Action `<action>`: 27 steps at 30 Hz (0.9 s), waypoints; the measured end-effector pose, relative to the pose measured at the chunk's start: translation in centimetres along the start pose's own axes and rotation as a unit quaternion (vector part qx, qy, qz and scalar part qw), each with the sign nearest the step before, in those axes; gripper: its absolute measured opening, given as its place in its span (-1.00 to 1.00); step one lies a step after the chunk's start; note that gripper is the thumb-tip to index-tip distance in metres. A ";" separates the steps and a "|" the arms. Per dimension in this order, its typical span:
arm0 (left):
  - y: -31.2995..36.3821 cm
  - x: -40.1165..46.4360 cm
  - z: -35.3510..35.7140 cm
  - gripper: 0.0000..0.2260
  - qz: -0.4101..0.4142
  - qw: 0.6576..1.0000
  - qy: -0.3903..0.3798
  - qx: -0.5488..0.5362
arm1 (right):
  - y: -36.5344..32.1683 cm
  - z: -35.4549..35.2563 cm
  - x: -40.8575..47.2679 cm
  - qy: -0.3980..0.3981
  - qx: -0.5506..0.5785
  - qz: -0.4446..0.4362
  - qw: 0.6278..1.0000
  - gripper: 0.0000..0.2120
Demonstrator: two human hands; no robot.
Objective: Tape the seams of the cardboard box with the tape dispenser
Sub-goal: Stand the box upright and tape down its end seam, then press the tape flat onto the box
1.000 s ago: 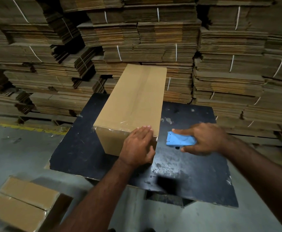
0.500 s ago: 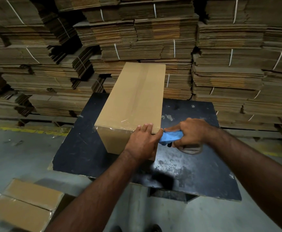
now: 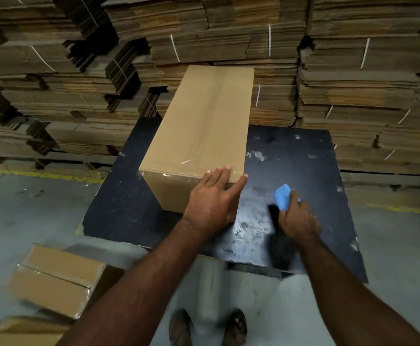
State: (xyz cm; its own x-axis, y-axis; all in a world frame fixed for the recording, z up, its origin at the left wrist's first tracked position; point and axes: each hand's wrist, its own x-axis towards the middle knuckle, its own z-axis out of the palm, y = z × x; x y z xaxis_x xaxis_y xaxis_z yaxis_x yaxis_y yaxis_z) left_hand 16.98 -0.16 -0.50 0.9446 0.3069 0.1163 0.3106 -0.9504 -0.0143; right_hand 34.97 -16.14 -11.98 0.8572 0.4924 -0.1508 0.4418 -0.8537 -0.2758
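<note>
Cardboard fills the far side of the room: strapped bundles of flattened brown cartons (image 3: pixel 353 78) stacked behind a scuffed black square table (image 3: pixel 303 156). On that table lies the long brown cardboard box (image 3: pixel 199 126), its length running away from the person, with clear tape glinting along its near top edge. The left hand (image 3: pixel 211 203) lies flat against the box's near right corner — fingers straight and slightly spread, tips touching the top edge. Just right of the box, apart from it, the right hand (image 3: pixel 297 221) curls its fingers round the blue plastic tape dispenser (image 3: pixel 283 196), low over the table — whether it touches the surface is unclear. Another taped brown carton (image 3: pixel 54 280) lies on the grey floor (image 3: pixel 29 216) at lower left.
</note>
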 end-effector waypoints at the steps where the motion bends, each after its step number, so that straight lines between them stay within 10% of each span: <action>1: 0.0 -0.1 0.2 -0.23 0.001 1.000 0.001 -0.002 | 0.4 1.1 -0.3 0.017 -0.005 0.009 1.000 -0.38; 11: -0.8 -0.7 0.9 -0.20 0.014 0.998 0.013 -0.057 | -0.2 3.5 -2.0 -0.061 -0.058 0.068 0.994 -0.29; 17: -4.5 -4.1 0.7 -0.62 -0.088 0.950 0.224 -0.198 | -2.9 -2.7 -3.1 0.024 0.084 0.078 0.993 -0.57; 20: -7.1 -5.7 -0.6 -0.85 -0.302 0.843 0.314 -0.315 | -7.1 -6.4 -4.2 0.148 0.178 -0.036 0.972 -0.65; 24: -11.4 -6.2 -1.9 -0.64 -0.554 0.538 0.187 -0.607 | -15.7 -9.2 -5.9 0.213 0.219 -0.194 0.932 -0.73; 27: -14.2 -6.1 -2.0 -0.46 -0.556 0.478 0.063 -0.677 | -22.0 -9.4 -7.1 0.198 0.138 -0.294 0.925 -0.76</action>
State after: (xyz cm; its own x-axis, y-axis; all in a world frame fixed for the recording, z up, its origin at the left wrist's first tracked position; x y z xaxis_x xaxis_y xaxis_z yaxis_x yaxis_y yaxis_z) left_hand 6.58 11.40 0.95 0.2340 0.7357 -0.6356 0.1789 0.6100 0.7719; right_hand 21.65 -2.49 4.12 0.5438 0.7110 0.4458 0.8250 -0.3555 -0.4394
